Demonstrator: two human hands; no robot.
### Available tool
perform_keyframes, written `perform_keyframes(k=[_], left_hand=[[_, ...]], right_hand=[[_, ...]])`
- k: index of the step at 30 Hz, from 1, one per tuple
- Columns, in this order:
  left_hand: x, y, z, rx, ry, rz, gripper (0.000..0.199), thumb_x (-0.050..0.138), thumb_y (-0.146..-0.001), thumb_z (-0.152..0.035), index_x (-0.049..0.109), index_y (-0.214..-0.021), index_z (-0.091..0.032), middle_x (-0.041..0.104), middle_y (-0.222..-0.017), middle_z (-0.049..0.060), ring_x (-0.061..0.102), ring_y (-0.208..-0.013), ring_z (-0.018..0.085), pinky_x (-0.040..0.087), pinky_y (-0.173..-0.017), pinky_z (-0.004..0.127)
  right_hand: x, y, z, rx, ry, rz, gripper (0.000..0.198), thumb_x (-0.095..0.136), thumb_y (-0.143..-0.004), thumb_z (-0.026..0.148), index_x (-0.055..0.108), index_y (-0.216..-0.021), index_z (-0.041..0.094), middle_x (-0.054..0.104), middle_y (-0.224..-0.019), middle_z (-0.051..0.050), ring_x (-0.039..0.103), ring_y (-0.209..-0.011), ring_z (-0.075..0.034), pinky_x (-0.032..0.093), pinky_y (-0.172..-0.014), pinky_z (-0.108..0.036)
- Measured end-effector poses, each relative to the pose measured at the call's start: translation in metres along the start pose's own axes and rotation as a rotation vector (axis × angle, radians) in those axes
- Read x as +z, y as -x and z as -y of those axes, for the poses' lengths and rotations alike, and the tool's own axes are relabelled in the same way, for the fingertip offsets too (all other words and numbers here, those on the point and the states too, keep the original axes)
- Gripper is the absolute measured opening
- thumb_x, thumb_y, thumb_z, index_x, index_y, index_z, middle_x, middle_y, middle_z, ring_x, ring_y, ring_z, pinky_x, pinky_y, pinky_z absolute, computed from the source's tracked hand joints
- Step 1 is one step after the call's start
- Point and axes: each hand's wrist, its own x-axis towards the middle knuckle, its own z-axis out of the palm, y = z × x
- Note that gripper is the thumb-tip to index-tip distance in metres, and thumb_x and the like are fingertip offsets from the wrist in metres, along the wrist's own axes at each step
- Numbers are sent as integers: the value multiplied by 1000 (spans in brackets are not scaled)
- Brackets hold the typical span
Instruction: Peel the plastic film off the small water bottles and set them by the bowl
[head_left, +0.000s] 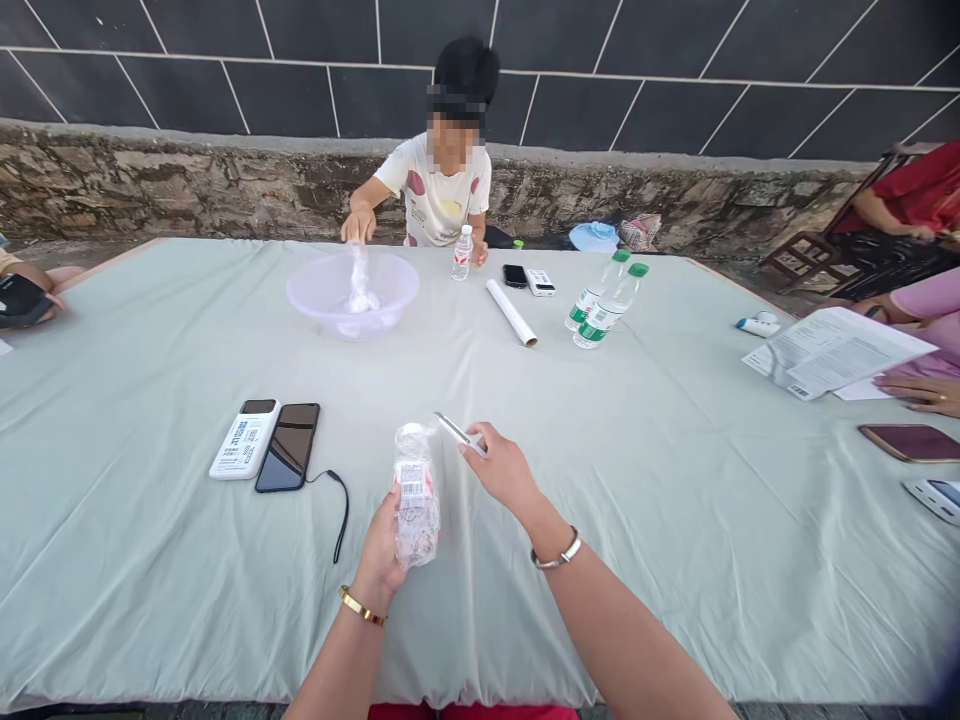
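My left hand (384, 545) is closed around the lower part of a small plastic bottle (416, 497) wrapped in clear film. Its white cap end points away from me, and a red and white label with a barcode faces up. Between the thumb and fingers of my right hand (501, 467) is a slim silver utility knife (459, 433). The knife's tip points toward the bottle's upper end, close to the film; whether it touches is unclear. Both hands are above the cloth-covered table (600, 580).
A white power bank (244, 440) and a black phone (288, 448) lie left. Farther off are a purple basin (315, 300) with a person's hand over it, a small bottle (462, 254), a film roll (511, 313) and two green-capped bottles (602, 318). Papers (832, 350) are at right.
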Motion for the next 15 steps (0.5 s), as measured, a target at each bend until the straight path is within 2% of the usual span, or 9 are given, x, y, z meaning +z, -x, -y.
perform_keyframes(k=[3, 6, 8, 10, 12, 13, 15], left_hand=[[1, -4, -3, 12, 33, -4, 27, 58, -84, -38, 65, -101, -17, 69, -85, 4, 65, -68, 16, 54, -66, 31], [0, -12, -7, 49, 81, 15, 26, 59, -83, -37, 65, -97, -16, 69, -81, 4, 66, -66, 16, 54, -64, 29], [-3, -17, -10, 81, 98, 30, 27, 60, -82, -36, 65, -98, -15, 69, -80, 4, 66, -66, 16, 53, -62, 27], [-5, -21, -12, 91, 101, 35, 28, 60, -82, -37, 64, -99, -15, 69, -80, 4, 66, -67, 16, 54, -63, 26], [-8, -23, -13, 91, 116, 36, 26, 59, -83, -36, 64, -98, -15, 70, -81, 4, 67, -70, 16, 55, -67, 28], [-9, -24, -12, 89, 129, 40, 25, 58, -84, -36, 64, -97, -16, 70, -82, 4, 67, -70, 16, 55, -69, 29], [-12, -24, -10, 89, 158, 64, 24, 57, -84, -35, 65, -97, -16, 70, -82, 4, 67, -71, 17, 55, -72, 31]], right_hand=[[-14, -6, 25, -60, 26, -78, 21, 48, -88, 29, 59, -105, 24, 66, -87, -2, 59, -74, -17, 36, -61, -25], [-26, 12, 30, -160, 22, -54, 18, 49, -86, 25, 63, -98, 24, 67, -92, -2, 58, -77, -17, 37, -63, -26], [-34, 33, 20, -242, -60, 66, 17, 52, -84, 25, 65, -94, 25, 67, -86, 0, 57, -73, -16, 37, -63, -26], [-42, 54, 3, -311, -184, 299, 15, 55, -81, 26, 67, -91, 26, 66, -79, 2, 55, -68, -14, 37, -61, -24], [-46, 65, -17, -308, -311, 493, 17, 59, -79, 29, 69, -92, 26, 64, -75, 2, 53, -65, -13, 37, -58, -24], [-46, 67, -26, -277, -364, 527, 18, 59, -78, 31, 69, -92, 25, 62, -72, 2, 51, -63, -13, 36, -57, -23], [-42, 64, -44, -179, -444, 443, 20, 60, -78, 35, 70, -90, 23, 58, -67, 2, 48, -60, -12, 36, -56, -24]])
